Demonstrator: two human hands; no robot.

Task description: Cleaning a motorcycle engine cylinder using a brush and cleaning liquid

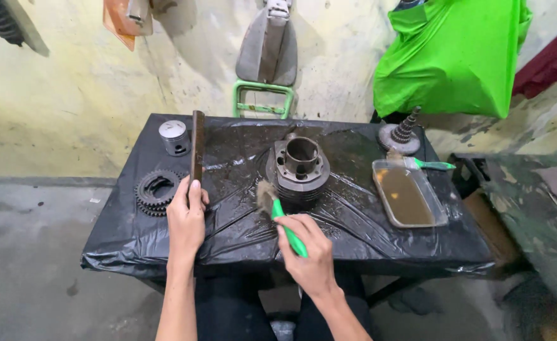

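My left hand (186,218) grips the near end of a long rusty flat metal bar (197,145), held upright over the table's left side. My right hand (308,249) holds a green-handled brush (278,211); its dirty bristles sit just left of a grey finned engine cylinder (300,167) at the table's middle. The table is covered with wet black plastic sheeting (240,221).
A piston (175,137) stands at the back left, with stacked black gears (155,191) at the left edge. At the right sit a clear tray of brown liquid (408,196), a second green brush (425,164) and a geared shaft (401,134). A green cloth (452,53) hangs behind.
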